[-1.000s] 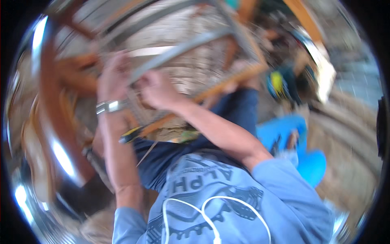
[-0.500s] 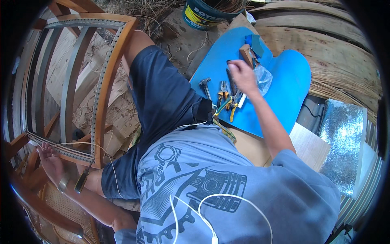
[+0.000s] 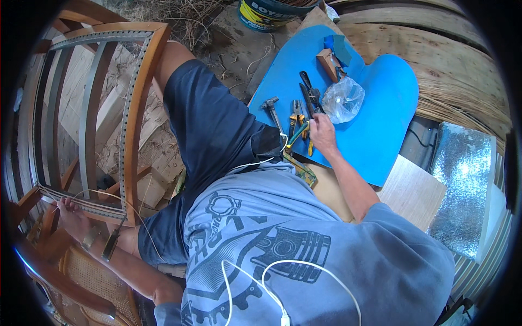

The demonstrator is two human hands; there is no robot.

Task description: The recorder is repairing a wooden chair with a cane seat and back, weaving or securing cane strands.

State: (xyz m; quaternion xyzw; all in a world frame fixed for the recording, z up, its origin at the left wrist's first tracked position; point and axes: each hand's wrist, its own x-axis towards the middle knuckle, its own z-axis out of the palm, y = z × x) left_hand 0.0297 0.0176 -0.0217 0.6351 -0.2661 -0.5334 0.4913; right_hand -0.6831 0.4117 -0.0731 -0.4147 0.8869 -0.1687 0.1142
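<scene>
At the lower left, my left hand [image 3: 72,217] has its fingers curled at the bottom rail of a wooden chair frame [image 3: 142,108], which has rows of small holes along its edges. A thin rattan strand [image 3: 111,192] loops from that rail near the hand. Beside my left wrist, a dark-handled awl or screwdriver [image 3: 111,244] has its tip at the frame's lower corner. On the blue mat [image 3: 361,155], my right hand [image 3: 322,133] is closed low among the tools, touching yellow-handled pliers [image 3: 296,117]; what its fingers grip is hidden.
On the mat also lie a hammer [image 3: 271,107], a dark blade-like tool [image 3: 306,96], a clear plastic bag [image 3: 343,100] and a wooden block plane [image 3: 329,64]. A bucket [image 3: 266,15] stands beyond. A silvery sheet [image 3: 462,190] lies at right; a caned chair [image 3: 92,277] stands lower left.
My right hand has come down and nearer to me, from above the plastic bag onto the tools. My left hand's fingers have curled in at the rail.
</scene>
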